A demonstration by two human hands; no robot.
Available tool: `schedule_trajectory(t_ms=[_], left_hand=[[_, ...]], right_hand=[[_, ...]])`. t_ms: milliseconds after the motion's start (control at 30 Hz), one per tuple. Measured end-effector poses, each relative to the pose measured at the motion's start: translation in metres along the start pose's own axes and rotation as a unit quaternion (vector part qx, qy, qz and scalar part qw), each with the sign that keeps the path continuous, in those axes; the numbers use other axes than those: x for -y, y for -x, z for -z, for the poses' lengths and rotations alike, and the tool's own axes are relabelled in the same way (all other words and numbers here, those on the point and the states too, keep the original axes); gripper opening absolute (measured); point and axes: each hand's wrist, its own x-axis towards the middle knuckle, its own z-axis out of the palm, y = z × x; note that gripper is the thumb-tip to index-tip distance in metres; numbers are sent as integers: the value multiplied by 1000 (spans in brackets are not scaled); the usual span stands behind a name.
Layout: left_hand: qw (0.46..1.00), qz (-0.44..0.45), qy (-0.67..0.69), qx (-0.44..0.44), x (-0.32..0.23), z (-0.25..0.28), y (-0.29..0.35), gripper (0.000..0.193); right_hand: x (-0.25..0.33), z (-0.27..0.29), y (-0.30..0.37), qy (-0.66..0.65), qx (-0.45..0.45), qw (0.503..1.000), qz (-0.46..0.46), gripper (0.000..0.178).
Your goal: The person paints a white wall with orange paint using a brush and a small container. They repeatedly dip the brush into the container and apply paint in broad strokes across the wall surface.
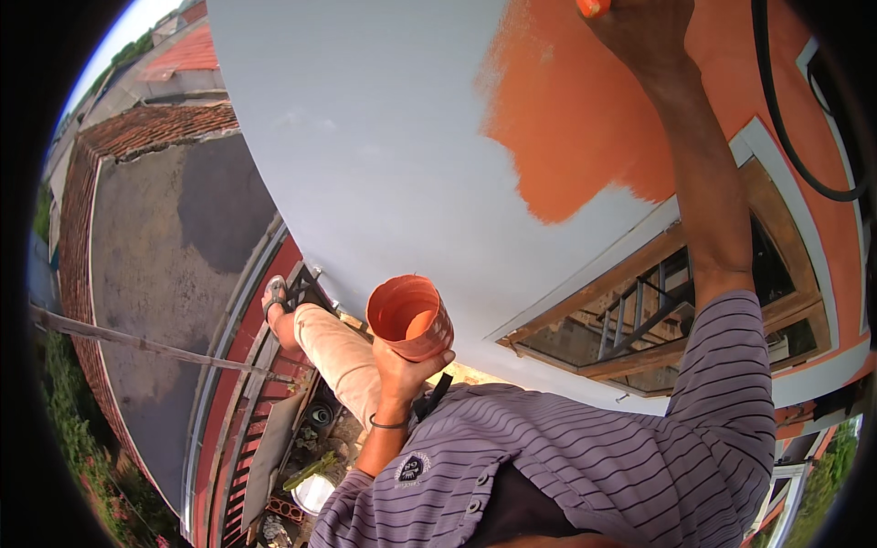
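Note:
My left hand (406,376) is wrapped round a paint-smeared orange cup (429,333), held upright in front of my chest. Orange paint (420,323) shows in the bottom of it. High up against the wall, my right hand (644,27) is closed on an orange tool handle (593,7); the rest of that tool is cut off by the top edge, so its kind is hidden. Fresh orange paint (585,155) with ragged edges covers the wall just below and left of this hand. Farther left the wall (365,137) is pale grey-white.
A wood-framed window (630,356) with dark bars sits under my right arm. A black cable (786,137) hangs at the upper right. My foot (276,297) rests by a red railing (242,438) at the left, with a tiled roof (151,126) beyond. Below stands a white bucket (313,493).

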Motion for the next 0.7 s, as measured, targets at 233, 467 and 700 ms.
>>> schedule_trajectory(t_ms=[233, 467, 700], left_hand=[[1000, 21, -12, 4, -3, 4, 1, 91], [999, 45, -1, 26, 5, 6, -1, 87], [995, -6, -31, 92, -4, -12, 1, 79]], right_hand=[[163, 28, 114, -184, 327, 924, 66, 19], [49, 89, 122, -167, -39, 951, -257, 19], [147, 87, 169, -282, 172, 914, -236, 18]])
